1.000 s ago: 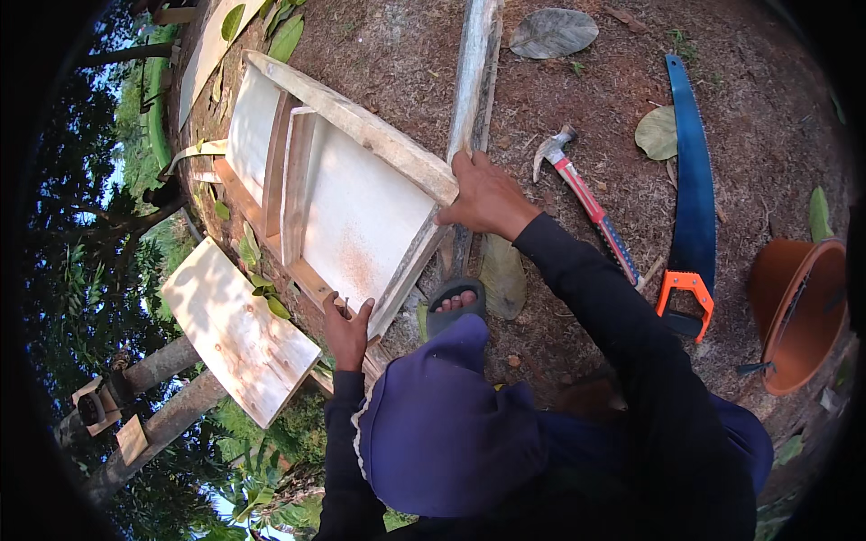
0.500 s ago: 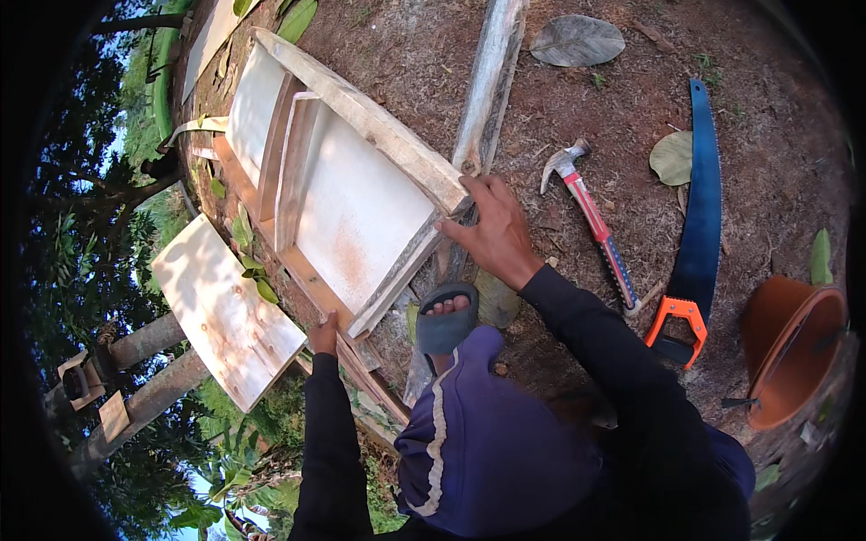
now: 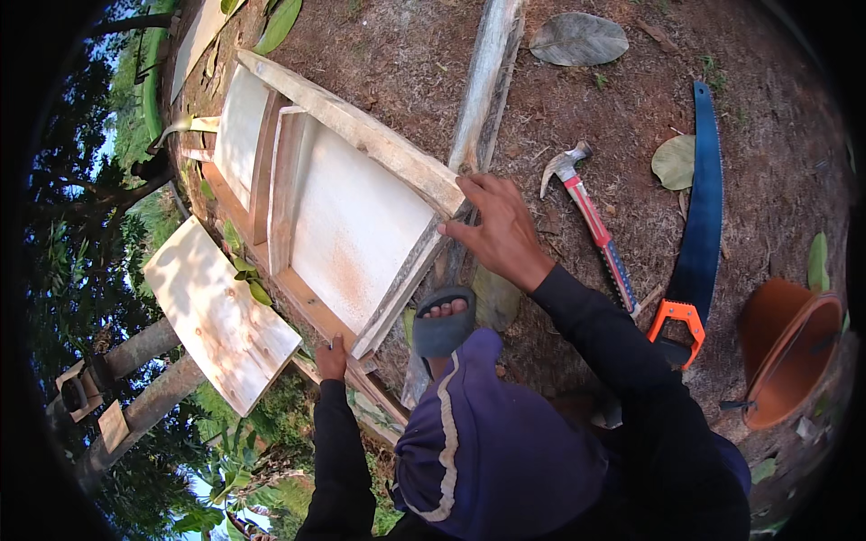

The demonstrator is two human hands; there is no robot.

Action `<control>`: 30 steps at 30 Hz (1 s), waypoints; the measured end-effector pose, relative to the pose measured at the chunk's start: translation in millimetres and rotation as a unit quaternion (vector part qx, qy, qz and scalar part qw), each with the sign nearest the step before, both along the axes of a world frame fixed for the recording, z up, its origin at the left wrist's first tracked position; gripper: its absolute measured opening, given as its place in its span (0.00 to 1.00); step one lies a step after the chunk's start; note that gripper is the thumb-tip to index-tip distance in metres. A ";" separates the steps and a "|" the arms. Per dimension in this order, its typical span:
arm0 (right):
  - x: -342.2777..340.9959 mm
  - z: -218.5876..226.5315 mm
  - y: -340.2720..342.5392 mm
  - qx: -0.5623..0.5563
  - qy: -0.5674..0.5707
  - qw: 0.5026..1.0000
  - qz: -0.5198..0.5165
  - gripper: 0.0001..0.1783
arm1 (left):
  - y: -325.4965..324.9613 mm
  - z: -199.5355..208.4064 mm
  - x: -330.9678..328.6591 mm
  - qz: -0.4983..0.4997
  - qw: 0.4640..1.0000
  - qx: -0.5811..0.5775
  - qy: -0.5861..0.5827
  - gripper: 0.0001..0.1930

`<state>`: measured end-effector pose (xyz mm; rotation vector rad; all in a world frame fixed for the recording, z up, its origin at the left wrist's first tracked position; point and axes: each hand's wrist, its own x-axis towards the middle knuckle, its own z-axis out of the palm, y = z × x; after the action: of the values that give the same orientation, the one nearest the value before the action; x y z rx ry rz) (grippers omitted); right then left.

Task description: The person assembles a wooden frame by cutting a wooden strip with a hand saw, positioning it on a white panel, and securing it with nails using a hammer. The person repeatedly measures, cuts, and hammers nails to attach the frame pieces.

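A wooden box-like frame (image 3: 352, 120) of pale boards, with a light plywood panel (image 3: 356, 212) in it, lies at an angle before me. Two crosspieces (image 3: 286, 176) stand side by side across its middle, and sawdust is scattered on the panel. My right hand (image 3: 508, 236) is closed on the near right corner, fingers over the top board and thumb at the end board. At the near left corner, my left hand (image 3: 331, 359) grips the side board; most of its fingers are hidden.
To the right lie a claw hammer (image 3: 591, 221) with a patterned handle and a handsaw (image 3: 699, 216) with an orange grip. An orange-brown bucket (image 3: 767, 361) rests at far right. A long timber (image 3: 487, 81) runs beyond the frame. Loose plywood (image 3: 221, 311) sits at left. My sandalled foot (image 3: 444, 320) is beside the frame.
The frame's far end appears slightly further left in the view, along with the loose plywood. Both hands keep their hold on the corners.
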<state>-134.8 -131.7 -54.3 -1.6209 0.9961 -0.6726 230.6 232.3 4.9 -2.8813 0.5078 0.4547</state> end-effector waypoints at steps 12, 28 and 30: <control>-3.8 -3.5 -15.8 -0.024 -0.031 0.999 0.034 0.33 | 35.6 -21.4 -39.9 0.093 0.989 -0.119 0.004 0.31; -5.5 -14.1 -65.7 -0.071 -0.050 0.996 0.020 0.29 | 13.5 -36.5 -54.4 0.027 0.993 -0.112 -0.031 0.32; -9.7 -14.5 -72.3 -0.079 -0.055 0.995 0.014 0.29 | -1.2 -33.7 -60.6 0.025 0.995 -0.093 -0.022 0.33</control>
<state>-144.5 -204.0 -68.8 -1.7120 0.8562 -0.8286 170.0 231.1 -28.8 -3.0810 0.4965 0.3693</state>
